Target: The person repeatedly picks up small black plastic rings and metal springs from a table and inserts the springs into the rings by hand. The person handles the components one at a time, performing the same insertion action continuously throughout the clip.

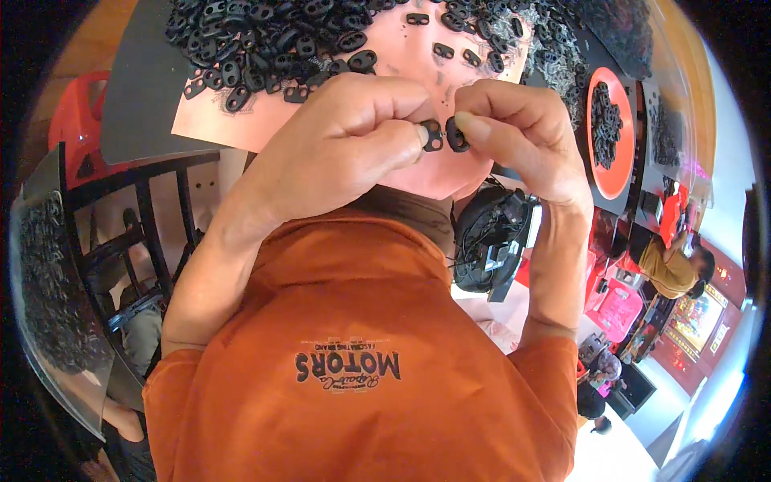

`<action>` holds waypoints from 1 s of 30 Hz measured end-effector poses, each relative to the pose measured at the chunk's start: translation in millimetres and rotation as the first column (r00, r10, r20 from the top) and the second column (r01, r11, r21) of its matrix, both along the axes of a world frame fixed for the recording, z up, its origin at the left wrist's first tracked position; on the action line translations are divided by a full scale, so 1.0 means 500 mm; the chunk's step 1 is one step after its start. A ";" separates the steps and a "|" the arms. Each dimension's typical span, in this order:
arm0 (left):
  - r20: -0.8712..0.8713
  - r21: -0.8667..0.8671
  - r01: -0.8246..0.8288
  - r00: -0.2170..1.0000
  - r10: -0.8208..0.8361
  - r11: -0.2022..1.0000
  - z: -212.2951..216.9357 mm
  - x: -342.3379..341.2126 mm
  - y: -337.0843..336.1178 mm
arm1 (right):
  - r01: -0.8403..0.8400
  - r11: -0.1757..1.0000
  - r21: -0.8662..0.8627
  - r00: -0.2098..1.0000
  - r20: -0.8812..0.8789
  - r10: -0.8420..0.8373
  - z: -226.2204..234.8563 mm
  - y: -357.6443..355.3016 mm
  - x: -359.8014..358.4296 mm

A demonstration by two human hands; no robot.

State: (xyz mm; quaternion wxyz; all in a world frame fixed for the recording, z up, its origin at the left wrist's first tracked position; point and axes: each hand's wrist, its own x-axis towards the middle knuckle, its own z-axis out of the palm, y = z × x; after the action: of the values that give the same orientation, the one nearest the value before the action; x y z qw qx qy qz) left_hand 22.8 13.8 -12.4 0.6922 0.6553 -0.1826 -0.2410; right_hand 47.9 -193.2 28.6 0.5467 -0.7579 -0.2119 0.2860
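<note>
A small workshop: a pink work board (265,120) heaped with black plastic parts (265,48), more filling an orange tray (622,173).

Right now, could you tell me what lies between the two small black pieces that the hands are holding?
Nothing: in the head view only a narrow gap of pink board shows between the left hand's piece and the right hand's piece.

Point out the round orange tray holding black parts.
In the head view, the round orange tray sits upper right, beyond the right hand, beside the pink sheet.
</note>
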 end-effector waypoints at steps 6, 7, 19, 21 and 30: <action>0.019 -0.005 0.012 1.000 -0.012 1.000 -0.009 0.004 0.004 | 0.008 1.000 -0.001 1.000 -0.001 -0.008 -0.003 0.012 -0.001; 0.025 -0.007 0.019 1.000 -0.018 1.000 -0.010 0.005 0.005 | 0.015 1.000 0.002 1.000 0.014 -0.015 -0.005 0.013 -0.002; -0.097 -0.105 -0.149 0.986 0.139 0.983 -0.005 -0.002 -0.004 | 0.234 0.964 -0.125 0.854 0.500 -0.143 -0.019 0.043 -0.030; -0.115 -0.148 -0.207 0.975 0.191 0.967 -0.008 -0.007 -0.013 | 0.275 0.951 -0.143 0.704 0.703 -0.098 -0.033 0.047 -0.039; -0.200 -0.097 -0.317 0.935 0.293 0.943 0.015 -0.013 -0.015 | 0.231 0.966 -0.117 0.558 0.829 -0.033 -0.052 0.060 -0.040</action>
State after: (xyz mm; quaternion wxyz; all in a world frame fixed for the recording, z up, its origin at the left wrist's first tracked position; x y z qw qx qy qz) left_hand 16.5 6.4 -4.9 0.7756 0.6050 -0.0291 -0.1775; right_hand 28.1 -163.1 2.5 0.3214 -0.8710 -0.3518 -0.1196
